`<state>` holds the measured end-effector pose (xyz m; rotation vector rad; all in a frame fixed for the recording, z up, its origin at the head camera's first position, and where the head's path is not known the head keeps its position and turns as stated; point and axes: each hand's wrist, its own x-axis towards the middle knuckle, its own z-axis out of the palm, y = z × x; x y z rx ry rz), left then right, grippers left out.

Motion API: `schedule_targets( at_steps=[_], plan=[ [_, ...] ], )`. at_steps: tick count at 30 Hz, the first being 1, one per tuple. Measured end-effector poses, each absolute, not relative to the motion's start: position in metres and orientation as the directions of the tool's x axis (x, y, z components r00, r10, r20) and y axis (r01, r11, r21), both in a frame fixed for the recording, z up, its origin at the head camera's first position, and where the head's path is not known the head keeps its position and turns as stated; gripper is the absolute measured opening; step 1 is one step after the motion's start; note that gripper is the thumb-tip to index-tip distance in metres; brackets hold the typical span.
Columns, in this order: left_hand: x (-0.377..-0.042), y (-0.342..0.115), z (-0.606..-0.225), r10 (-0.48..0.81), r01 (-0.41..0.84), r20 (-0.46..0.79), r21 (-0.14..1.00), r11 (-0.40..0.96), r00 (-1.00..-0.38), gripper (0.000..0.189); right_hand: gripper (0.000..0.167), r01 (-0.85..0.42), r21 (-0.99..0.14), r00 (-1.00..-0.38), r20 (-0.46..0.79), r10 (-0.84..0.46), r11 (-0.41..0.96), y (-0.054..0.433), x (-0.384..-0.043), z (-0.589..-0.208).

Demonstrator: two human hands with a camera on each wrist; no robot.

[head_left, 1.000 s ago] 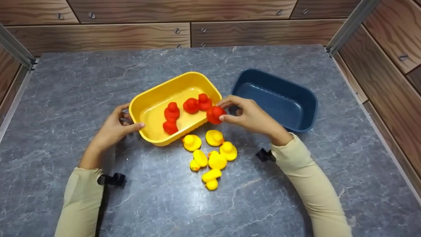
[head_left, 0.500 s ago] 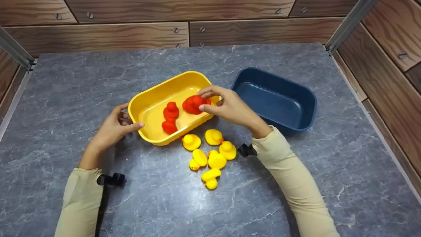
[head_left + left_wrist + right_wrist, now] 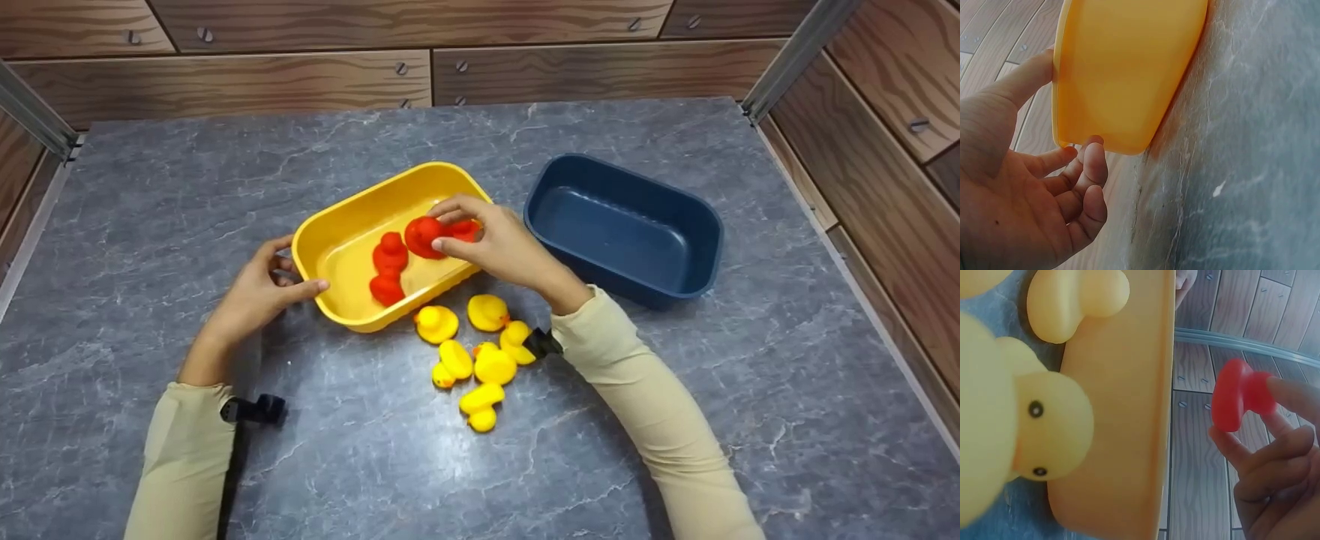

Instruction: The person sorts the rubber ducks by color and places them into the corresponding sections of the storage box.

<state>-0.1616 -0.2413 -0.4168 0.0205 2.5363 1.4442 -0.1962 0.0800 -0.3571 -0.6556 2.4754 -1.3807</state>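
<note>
My right hand (image 3: 487, 236) pinches a red rubber duck (image 3: 421, 238) between thumb and fingers, over the right half of a yellow bin (image 3: 345, 217). In the right wrist view that red duck (image 3: 1230, 396) shows above the bin's rim. Another red duck (image 3: 466, 230) is partly hidden behind the hand. Two more red ducks (image 3: 390, 259) lie in the middle of the bin. My left hand (image 3: 259, 292) holds the bin's left end, thumb at the rim and fingertips against the outer wall (image 3: 1123, 84).
Several yellow rubber ducks (image 3: 495, 367) lie loose on the grey marbled table (image 3: 360, 450) in front of the bin. One sits close to the right wrist camera (image 3: 541, 343). A dark blue bin (image 3: 622, 225) stands to the right. Wood-patterned panels (image 3: 300, 82) border the table.
The right hand has carried the red duck leftward, from the bin's right front edge to above its inside. The left hand and the yellow bin have stayed in place.
</note>
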Motion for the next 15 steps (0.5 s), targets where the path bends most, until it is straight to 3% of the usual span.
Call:
schedule_targets(
  at_steps=[15],
  plan=[
    [-0.1616, -0.2407, -0.4163, 0.119, -0.082, -0.164, 0.859, 0.506, -0.979, 0.082, 0.043, -0.239, -0.840, -0.882, -0.021, -0.470, 0.487, 0.0695, -0.2003, -0.3582]
  ],
)
